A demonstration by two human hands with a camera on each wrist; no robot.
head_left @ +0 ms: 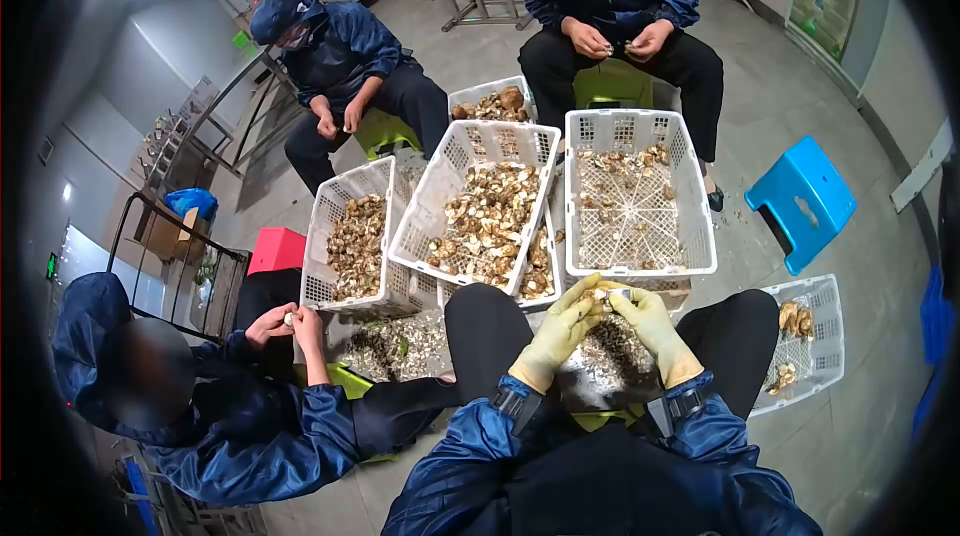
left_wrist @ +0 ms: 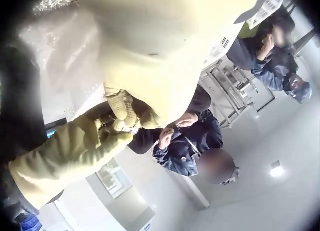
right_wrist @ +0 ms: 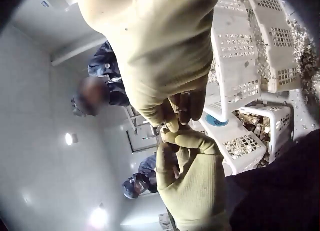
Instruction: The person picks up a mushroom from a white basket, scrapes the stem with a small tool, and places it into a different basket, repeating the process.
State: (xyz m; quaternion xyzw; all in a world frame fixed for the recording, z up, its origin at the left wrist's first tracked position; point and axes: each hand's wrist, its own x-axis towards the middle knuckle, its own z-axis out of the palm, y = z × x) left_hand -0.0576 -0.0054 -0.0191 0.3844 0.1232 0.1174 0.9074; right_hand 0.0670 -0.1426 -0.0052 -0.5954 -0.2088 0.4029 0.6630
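Note:
My left hand [head_left: 556, 340] and right hand [head_left: 652, 330], both in pale yellow gloves, meet above my lap. Between their fingertips sits a small brown-and-white mushroom [head_left: 597, 302], pinched by the left fingers and thumb. The right fingers curl in against the same mushroom, with a thin greyish edge showing beside them; I cannot tell what that edge is. In the right wrist view the left hand [right_wrist: 195, 183] faces the curled right hand [right_wrist: 155, 51], fingertips together. Gloves hide most of the mushroom in both wrist views. Below lie pale trimmings [head_left: 610, 351].
White crates of mushrooms stand ahead: a tilted middle crate [head_left: 405, 248], a left crate [head_left: 312, 271] and a sparsely filled right crate [head_left: 708, 246]. Another crate [head_left: 838, 336] lies right of my knee, near a blue stool [head_left: 805, 198]. Several people sit around, one close at left [head_left: 260, 436].

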